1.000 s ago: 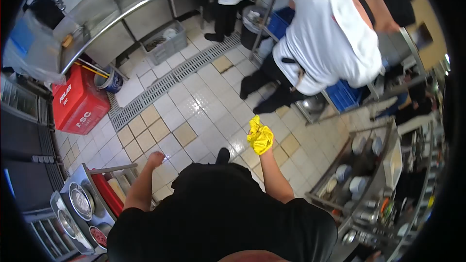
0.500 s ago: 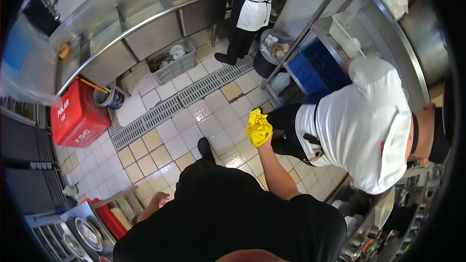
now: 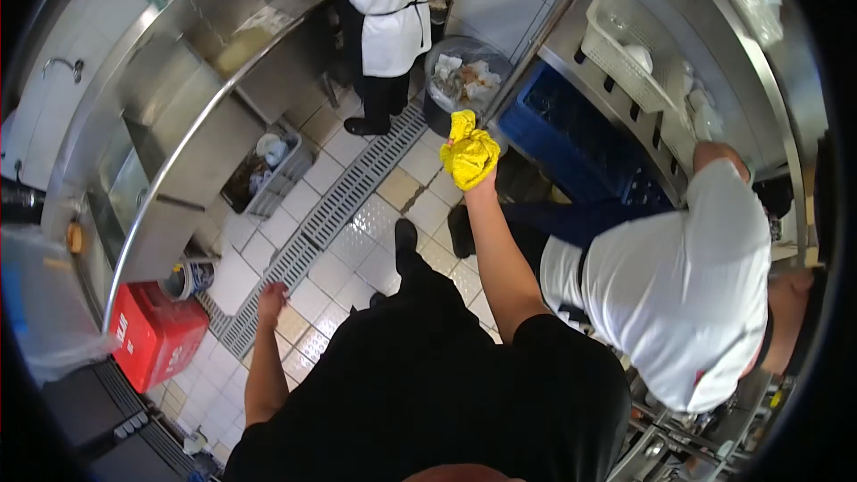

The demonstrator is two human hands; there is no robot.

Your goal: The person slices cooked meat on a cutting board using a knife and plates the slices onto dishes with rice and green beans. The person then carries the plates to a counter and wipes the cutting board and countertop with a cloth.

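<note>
A crumpled yellow cloth [image 3: 472,161] is bunched in my right hand [image 3: 485,184], which is held out in front of me and largely covered by the folds. Just beyond it stands a grey waste bin [image 3: 435,112] with crumpled paper and scraps inside; cloth and bin appear apart. My left hand [image 3: 271,298] hangs low at my left side, above the floor drain. It looks empty, with its fingers loosely apart. Between my arms, my dark shoe [image 3: 405,234] shows on the wet tiles.
One co-worker [image 3: 384,4] stands at the steel sinks ahead; another [image 3: 678,277] bends close on my right, reaching toward a white basket [image 3: 620,49]. Blue crates [image 3: 558,116] sit under that shelf. A red box [image 3: 161,335], a bucket [image 3: 198,278] and a grey crate [image 3: 290,180] line the left.
I have stepped forward and my view has turned right. The yellow cloth in my right hand is nearer the waste bin. My left hand has swung forward over the floor.
</note>
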